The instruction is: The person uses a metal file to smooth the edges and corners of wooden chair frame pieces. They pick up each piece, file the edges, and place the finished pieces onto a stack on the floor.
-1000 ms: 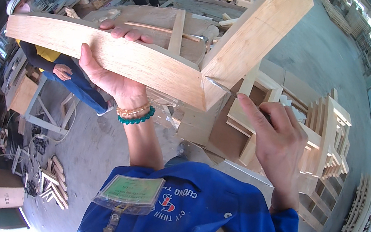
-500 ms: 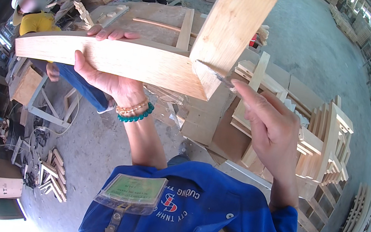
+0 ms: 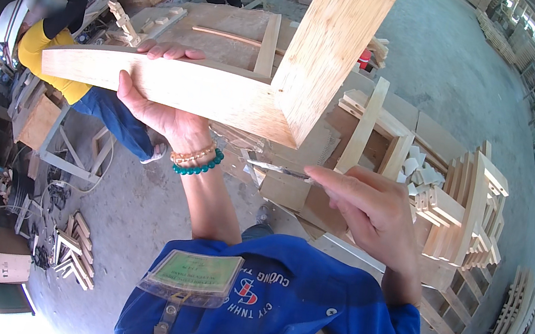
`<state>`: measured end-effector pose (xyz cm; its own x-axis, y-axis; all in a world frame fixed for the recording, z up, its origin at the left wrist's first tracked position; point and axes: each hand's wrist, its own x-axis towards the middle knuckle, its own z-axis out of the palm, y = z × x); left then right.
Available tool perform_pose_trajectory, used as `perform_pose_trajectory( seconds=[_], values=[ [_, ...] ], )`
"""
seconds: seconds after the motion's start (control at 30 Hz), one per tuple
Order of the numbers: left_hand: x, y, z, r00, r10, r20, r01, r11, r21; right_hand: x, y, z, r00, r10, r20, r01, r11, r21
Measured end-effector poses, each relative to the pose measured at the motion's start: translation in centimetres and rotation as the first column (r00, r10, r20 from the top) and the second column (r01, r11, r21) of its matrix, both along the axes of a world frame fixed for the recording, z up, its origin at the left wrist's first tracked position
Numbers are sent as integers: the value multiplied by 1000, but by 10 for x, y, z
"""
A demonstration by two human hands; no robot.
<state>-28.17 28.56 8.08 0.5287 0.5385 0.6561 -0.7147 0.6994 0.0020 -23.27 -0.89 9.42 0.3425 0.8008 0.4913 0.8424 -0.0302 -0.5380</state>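
My left hand (image 3: 173, 121), thumb in front and fingers over the top edge, grips a pale wooden corner piece (image 3: 222, 97). Its curved arm runs left, and a wide straight arm rises from the mitred joint at the right end. Below and right of that joint, my right hand (image 3: 373, 208) is closed on a narrow-bladed knife (image 3: 278, 168). The blade points left and is apart from the wood, with whitish smears along it. Its handle is hidden in my fingers.
Stacked wooden frame parts (image 3: 464, 205) and white blocks (image 3: 421, 170) lie on the cardboard-covered table (image 3: 285, 191) at right. A red container (image 3: 364, 59) stands beyond. A co-worker in yellow (image 3: 54, 56) is at left with raised arms. Wood pieces (image 3: 77, 252) lie on the floor.
My right hand has drawn the knife away from the joint, down and left, and its blade now lies nearly level. The wooden piece shifted slightly. The co-worker in yellow raised their arms.
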Motion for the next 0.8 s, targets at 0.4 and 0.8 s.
perform_pose_trajectory(
  seconds=[0.4, 0.8],
  values=[
    [33, -18, -10, 937, -322, -132, 304, 942, -144, 14, -64, -25, 892, -106, -439, 289, 880, 376],
    [92, -46, -70, 613, -132, -779, 78, 991, -106, 15, -124, -87, 572, -272, -774, 670, 700, 249]
  ],
)
